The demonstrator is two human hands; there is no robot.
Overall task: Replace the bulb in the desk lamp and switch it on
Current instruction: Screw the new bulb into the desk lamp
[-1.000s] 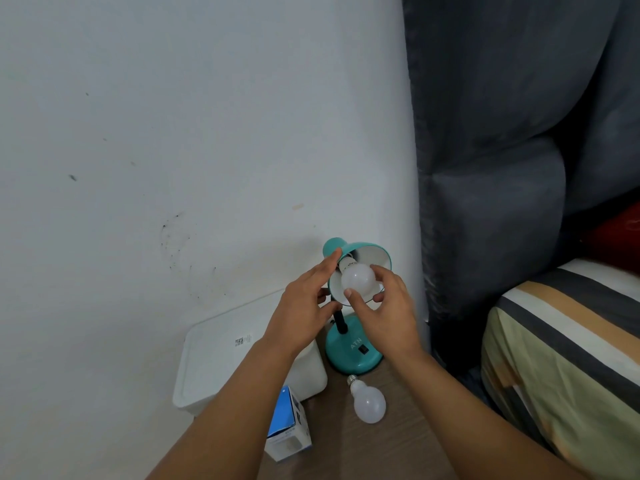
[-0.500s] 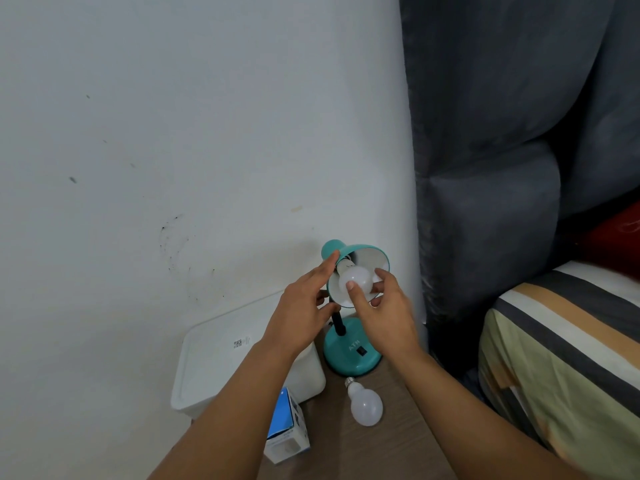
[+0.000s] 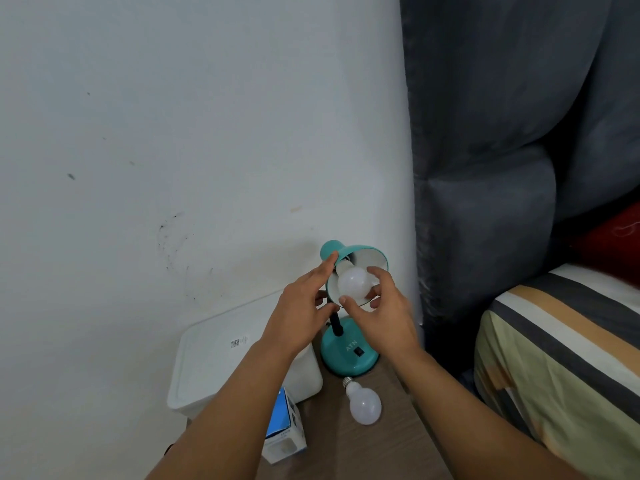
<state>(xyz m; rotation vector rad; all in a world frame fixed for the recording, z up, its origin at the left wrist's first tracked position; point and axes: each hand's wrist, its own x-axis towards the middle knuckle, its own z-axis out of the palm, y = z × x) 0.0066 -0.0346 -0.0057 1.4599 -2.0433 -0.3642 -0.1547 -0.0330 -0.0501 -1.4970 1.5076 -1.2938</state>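
Note:
A teal desk lamp [image 3: 348, 356] stands on a wooden table against the wall, its shade [image 3: 369, 258] tilted toward me. A white bulb [image 3: 353, 282] sits at the socket inside the shade. My right hand [image 3: 377, 317] grips this bulb with thumb below and fingers over its right side. My left hand [image 3: 304, 306] rests against the shade's left edge, fingers extended along it. A second white bulb [image 3: 363, 405] lies loose on the table in front of the lamp base. The black switch [image 3: 359, 351] shows on the base.
A white lidded box [image 3: 221, 358] stands left of the lamp. A blue and white bulb carton [image 3: 285, 427] lies under my left forearm. A grey padded headboard [image 3: 485, 202] and a striped bed [image 3: 561, 348] fill the right side. The table edge [image 3: 415, 410] runs close to the bed.
My right hand's fingers have shifted around the bulb in the shade, as in a turn. The left hand stays on the shade. The view has dropped slightly.

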